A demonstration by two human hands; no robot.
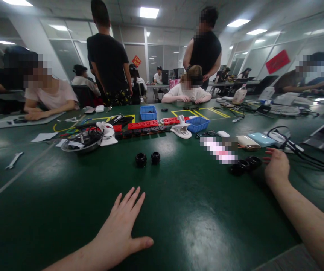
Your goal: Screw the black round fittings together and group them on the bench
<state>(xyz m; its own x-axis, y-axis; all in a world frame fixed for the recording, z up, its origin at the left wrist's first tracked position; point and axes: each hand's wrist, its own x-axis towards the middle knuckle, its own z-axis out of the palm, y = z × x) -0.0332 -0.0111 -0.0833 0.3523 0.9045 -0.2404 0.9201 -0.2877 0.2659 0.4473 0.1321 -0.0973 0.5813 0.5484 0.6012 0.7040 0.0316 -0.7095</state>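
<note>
On the green tabletop, two shiny black ring-shaped parts stand beyond the left hand, fingers spread, while the right hand, fingers slightly apart, is just right of similar black rings.

The green worktable, wrench and blue bins suggest a workshop.

Bench: open lane between left hand and right hand. Obstacles: two black fittings ahead; further black fittings just beside right hand; black cables beyond.
</note>
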